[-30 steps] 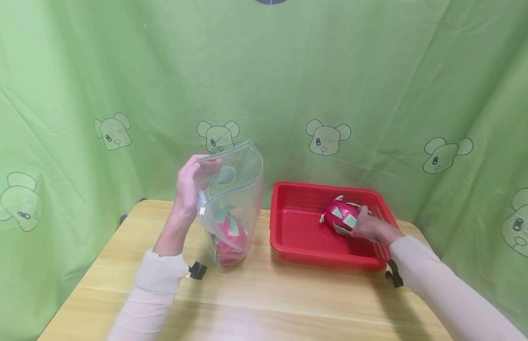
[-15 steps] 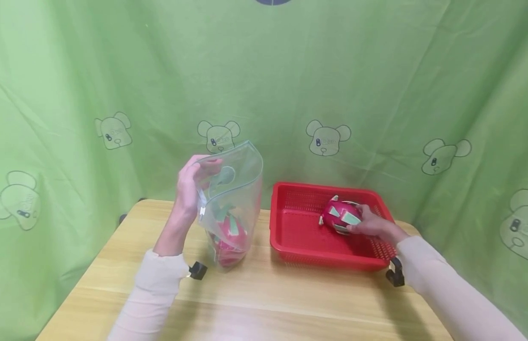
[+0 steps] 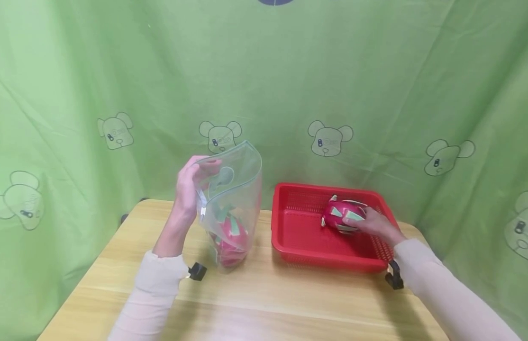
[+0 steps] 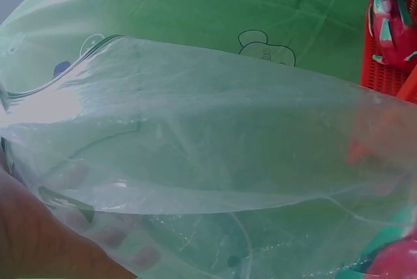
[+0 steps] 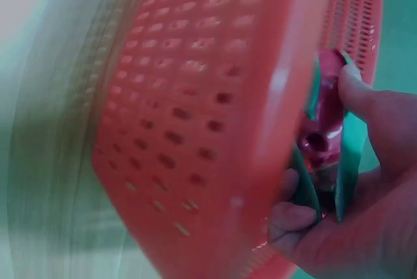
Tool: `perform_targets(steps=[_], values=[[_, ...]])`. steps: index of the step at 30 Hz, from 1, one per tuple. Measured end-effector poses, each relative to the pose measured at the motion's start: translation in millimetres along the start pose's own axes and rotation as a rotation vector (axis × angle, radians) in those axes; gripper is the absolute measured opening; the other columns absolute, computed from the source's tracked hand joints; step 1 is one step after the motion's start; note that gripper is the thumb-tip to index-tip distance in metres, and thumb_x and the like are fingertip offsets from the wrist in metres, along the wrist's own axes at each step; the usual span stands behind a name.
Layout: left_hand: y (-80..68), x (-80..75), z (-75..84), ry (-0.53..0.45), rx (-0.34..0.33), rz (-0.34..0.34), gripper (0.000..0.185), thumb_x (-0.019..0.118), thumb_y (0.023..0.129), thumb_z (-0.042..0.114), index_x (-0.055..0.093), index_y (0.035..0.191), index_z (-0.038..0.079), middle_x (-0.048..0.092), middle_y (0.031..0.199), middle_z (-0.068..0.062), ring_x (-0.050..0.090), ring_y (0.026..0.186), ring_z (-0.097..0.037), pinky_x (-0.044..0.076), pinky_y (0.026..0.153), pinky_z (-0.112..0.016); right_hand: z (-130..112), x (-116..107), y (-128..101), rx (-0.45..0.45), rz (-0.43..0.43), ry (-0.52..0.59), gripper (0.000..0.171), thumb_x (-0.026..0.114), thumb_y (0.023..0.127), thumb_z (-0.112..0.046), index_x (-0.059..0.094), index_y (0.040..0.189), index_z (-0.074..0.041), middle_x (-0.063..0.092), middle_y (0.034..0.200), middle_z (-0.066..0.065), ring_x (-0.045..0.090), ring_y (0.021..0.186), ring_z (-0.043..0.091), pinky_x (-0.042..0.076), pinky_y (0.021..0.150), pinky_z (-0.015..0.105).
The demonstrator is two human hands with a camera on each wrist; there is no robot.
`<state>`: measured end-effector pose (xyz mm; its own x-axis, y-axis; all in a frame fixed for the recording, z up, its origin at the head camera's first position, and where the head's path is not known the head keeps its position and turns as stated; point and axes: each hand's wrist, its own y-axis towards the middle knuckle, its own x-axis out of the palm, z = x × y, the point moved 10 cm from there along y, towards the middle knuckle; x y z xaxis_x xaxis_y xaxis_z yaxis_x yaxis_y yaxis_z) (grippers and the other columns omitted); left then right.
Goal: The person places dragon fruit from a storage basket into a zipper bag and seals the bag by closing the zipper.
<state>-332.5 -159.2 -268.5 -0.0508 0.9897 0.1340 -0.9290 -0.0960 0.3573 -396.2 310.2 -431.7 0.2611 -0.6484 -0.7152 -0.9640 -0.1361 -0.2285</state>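
Note:
My left hand (image 3: 186, 187) grips the side of a clear zip bag (image 3: 242, 175) near its top, and the bag's mouth gapes. Fingertips show through the plastic in the left wrist view. Low in the bag lies a pink dragon fruit (image 3: 235, 237) with green scales; only a corner of that fruit (image 4: 394, 261) enters the left wrist view. On the right, my right hand (image 3: 372, 222) holds a second dragon fruit (image 3: 335, 212) inside a red plastic basket (image 3: 332, 261). In the right wrist view, thumb and fingers curl around its green-scaled end (image 5: 332, 96).
The bag stands on a light wooden table (image 3: 247, 303), just left of the basket. Perforated basket walls (image 5: 189, 96) rise close beside my right hand. A green curtain (image 3: 264, 85) with bear-head prints hangs behind the table.
My right hand has shifted its hold at the fruit's right end, and the thumb now lies farther over the fruit's front. My left hand and the bag look the same.

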Motion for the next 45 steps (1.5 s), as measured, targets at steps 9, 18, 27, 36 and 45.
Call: perform_targets(steps=[9,18,27,36,45], values=[[-0.5,1.8,2.5,-0.007,0.006,-0.002,0.043,0.028,0.107,0.021,0.059,0.126,-0.003,0.063,0.131,-0.025,0.055,0.123,-0.047,0.039,0.111,-0.059,1,9,0,-0.019,-0.092,0.156,0.088,0.067,0.099,-0.031,0.015,0.155,0.011,0.036,0.145,0.036,0.043,0.128,0.048,0.052,0.101,0.053],[-0.9,4.9,3.9,-0.006,0.012,-0.007,0.043,0.028,0.107,0.021,0.061,0.124,0.0,0.064,0.13,-0.024,0.056,0.123,-0.045,0.037,0.111,-0.061,7,4,2,0.025,-0.017,0.109,0.096,0.067,0.097,-0.047,0.017,0.152,0.014,0.037,0.144,0.036,0.045,0.126,0.048,0.054,0.098,0.051],[0.1,8.2,3.6,0.006,0.022,-0.014,0.043,0.028,0.107,0.021,0.061,0.126,-0.001,0.065,0.129,-0.023,0.057,0.121,-0.043,0.038,0.111,-0.059,17,3,5,0.113,0.032,0.175,0.09,0.072,0.095,-0.042,0.027,0.15,0.012,0.04,0.142,0.035,0.049,0.123,0.049,0.06,0.083,0.054],[1.1,6.9,4.6,0.013,0.026,-0.008,0.043,0.028,0.107,0.021,0.061,0.125,-0.001,0.065,0.129,-0.024,0.056,0.122,-0.046,0.041,0.111,-0.054,17,-2,3,0.107,0.043,0.203,0.085,0.072,0.094,-0.043,0.036,0.147,0.013,0.048,0.139,0.033,0.057,0.117,0.044,0.061,0.085,0.05],[-1.2,5.6,3.5,0.017,0.02,-0.006,0.043,0.027,0.108,0.021,0.06,0.125,-0.001,0.065,0.129,-0.024,0.056,0.121,-0.047,0.04,0.111,-0.054,31,-6,3,0.159,0.121,0.216,0.098,0.077,0.089,-0.048,0.032,0.151,0.013,0.045,0.143,0.034,0.055,0.12,0.044,0.058,0.091,0.049]])
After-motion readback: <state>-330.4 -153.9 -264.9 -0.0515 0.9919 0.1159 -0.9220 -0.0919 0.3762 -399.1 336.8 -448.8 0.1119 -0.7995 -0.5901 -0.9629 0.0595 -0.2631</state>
